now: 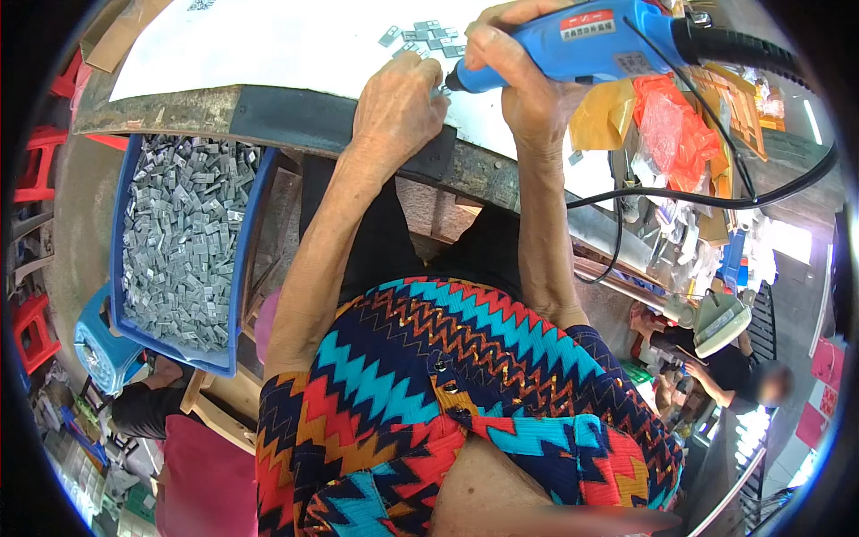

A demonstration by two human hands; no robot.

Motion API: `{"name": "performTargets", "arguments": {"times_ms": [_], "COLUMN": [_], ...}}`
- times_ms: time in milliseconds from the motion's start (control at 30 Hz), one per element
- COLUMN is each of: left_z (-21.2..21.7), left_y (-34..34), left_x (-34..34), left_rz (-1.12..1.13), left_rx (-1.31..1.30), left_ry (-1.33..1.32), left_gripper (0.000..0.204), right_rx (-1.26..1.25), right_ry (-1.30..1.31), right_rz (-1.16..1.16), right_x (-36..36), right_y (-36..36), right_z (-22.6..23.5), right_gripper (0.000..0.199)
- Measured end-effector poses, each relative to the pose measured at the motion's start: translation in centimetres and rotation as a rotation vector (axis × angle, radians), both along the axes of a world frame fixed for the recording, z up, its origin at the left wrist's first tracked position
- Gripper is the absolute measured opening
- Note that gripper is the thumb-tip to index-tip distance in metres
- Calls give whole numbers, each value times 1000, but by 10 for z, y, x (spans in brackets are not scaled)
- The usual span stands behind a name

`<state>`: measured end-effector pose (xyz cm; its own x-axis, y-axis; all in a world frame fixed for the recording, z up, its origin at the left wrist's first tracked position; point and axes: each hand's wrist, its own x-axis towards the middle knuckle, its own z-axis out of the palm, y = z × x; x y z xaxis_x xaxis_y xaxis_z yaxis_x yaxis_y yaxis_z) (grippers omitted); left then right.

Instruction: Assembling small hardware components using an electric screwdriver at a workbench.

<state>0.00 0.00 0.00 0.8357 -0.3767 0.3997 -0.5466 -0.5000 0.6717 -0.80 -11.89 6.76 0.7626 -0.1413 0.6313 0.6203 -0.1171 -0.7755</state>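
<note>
Right grip (530,89) wraps blue tool (582,58), long axis near-crosswise, pointing leftward; left grip (403,112), curled, holds what I cannot tell.

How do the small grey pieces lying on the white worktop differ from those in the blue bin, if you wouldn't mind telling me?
The worktop pieces form a small group, while the bin pieces are far more numerous. The worktop pieces lie mostly flat in a loose cluster; the bin pieces are heaped at all angles. Both sets are small, grey and roughly rectangular.
</note>
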Motion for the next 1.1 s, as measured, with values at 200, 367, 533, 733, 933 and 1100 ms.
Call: {"name": "performTargets", "arguments": {"times_ms": [200,367,533,733,933,1100], "left_z": [-2,0,1,2,6,6], "left_y": [-4,-5,-4,-5,-5,-4], "left_x": [-3,-3,-3,-3,-4,-4], "left_rz": [43,47,32,27,-3,15], "left_rx": [10,38,24,38,50,55], "left_ry": [-62,-11,-44,-35,18,-21], "left_gripper": [19,16,14,13,11,10], "right_rx": [-22,100,38,-6,-44,31], "right_ry": [-107,-94,-74,-124,-106,-86], "right_rz": [265,251,135,163,162,164], "right_x": [-2,-11,-18,-26,-37,-48], "right_y": [-12,-11,-12,-12,-9,-12], "right_z": [8,3,0,-2,-2,19], "right_gripper": [27,25,26,28,31,29]}}
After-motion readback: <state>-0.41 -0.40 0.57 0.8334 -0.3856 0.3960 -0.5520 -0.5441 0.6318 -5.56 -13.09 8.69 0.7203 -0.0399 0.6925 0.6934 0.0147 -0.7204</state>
